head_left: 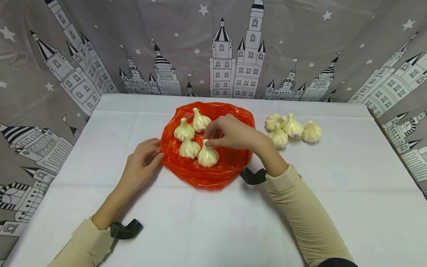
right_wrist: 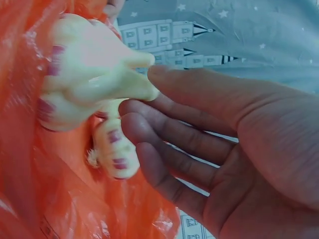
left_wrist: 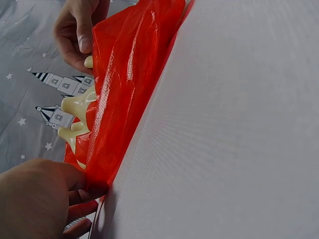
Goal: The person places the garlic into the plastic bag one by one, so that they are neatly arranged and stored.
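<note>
A red plastic bag (head_left: 230, 157) lies spread open on the white table, its rim folded into a ring. Inside it stand several cream garlic bulbs, among them one bulb (head_left: 189, 149) beside another at the front (head_left: 208, 156). My right hand (head_left: 230, 130) reaches over the bag and pinches the stem of that front bulb between thumb and fingers; purple marks show on the garlic (right_wrist: 79, 74) in the right wrist view. At the bag's left side, my left hand (head_left: 140, 163) pinches the rim, with the thumb (left_wrist: 75, 177) against the red plastic in the left wrist view.
Several more garlic bulbs (head_left: 293, 127) sit in a cluster on the table to the right of the bag. A grey cloth (head_left: 287, 29) printed with castles and stars hangs behind the white tabletop (head_left: 200, 222). A black wrist camera mount (head_left: 126, 229) juts from each wrist.
</note>
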A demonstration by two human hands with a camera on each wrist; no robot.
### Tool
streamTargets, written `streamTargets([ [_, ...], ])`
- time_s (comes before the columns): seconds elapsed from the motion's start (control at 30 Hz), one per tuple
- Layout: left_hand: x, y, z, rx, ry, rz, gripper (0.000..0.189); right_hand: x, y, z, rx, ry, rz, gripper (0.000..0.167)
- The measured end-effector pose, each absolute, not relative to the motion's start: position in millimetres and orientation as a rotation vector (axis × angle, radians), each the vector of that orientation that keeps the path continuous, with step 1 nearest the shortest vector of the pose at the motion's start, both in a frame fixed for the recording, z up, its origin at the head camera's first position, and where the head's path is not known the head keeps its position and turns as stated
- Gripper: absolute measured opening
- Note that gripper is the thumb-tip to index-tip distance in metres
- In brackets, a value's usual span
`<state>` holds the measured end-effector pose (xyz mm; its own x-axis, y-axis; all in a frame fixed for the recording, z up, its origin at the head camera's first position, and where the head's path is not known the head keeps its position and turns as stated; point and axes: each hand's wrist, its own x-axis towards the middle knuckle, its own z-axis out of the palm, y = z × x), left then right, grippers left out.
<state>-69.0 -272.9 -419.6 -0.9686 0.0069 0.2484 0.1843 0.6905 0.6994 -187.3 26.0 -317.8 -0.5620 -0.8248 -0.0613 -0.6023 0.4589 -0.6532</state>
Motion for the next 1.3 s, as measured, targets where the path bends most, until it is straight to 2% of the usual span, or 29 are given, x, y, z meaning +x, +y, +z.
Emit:
streamTargets([
  [0.57,-69,-274,-420,-0.148,-2.683,-1.142,0.011,-178,10,-326,-1.321,2.265,-0.84,0.006],
  [0.87,-69,-272,-417,-0.146,-2.686,-1.148,0.011,-181,13,-326,-1.274,2.324,-0.849,0.017],
  [1.3,-69,-272,-418,-0.141,-2.688,-1.133,0.01,-187,26,-327,-1.21,2.439,-0.92,0.016],
])
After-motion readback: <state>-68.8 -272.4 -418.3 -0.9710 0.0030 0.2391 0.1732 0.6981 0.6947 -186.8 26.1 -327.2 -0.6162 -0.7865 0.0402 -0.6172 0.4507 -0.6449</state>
